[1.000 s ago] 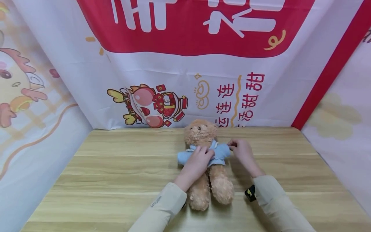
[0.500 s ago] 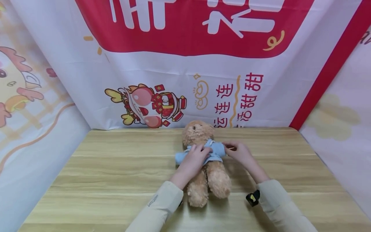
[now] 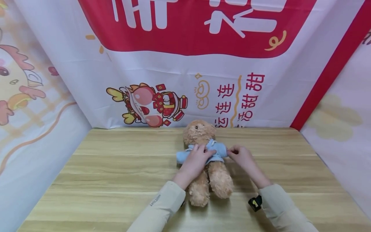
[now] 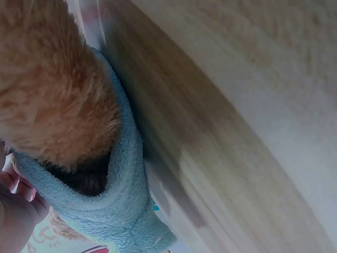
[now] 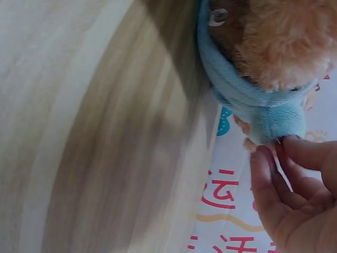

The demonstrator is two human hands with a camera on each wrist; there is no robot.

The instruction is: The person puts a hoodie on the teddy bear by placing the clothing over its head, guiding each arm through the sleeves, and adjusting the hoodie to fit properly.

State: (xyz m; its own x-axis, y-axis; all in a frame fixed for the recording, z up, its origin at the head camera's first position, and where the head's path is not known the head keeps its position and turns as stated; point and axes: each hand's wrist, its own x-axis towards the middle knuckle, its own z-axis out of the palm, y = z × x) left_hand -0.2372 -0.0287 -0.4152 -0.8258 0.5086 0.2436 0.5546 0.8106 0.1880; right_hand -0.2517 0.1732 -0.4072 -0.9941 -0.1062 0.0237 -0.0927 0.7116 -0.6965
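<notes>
A light-brown teddy bear (image 3: 221, 183) lies on its back on the table, head at the far edge and legs toward me. It wears a fuzzy blue top (image 3: 221, 150) with a pale cord at the neck. My left hand (image 3: 197, 158) holds the front of the top over the bear's chest. At the cuff of the sleeve on the right, my right hand (image 3: 241, 157) pinches with fingertips and thumb. The right wrist view shows that sleeve (image 5: 279, 124) with the fingers (image 5: 266, 171) at its end. In the left wrist view, brown fur (image 4: 63, 100) fills the top's lower opening.
A wood-grain table (image 3: 121, 180) lies under the bear. Behind it hangs a white and red printed cloth (image 3: 185, 64), with more printed cloth on both sides. A black wrist strap (image 3: 255, 203) hangs by the right sleeve cuff.
My right hand has shifted slightly at the sleeve's end, its fingertips now drawn together there. The bear has slid a little away from me and its head has turned slightly. The left hand stays on its chest.
</notes>
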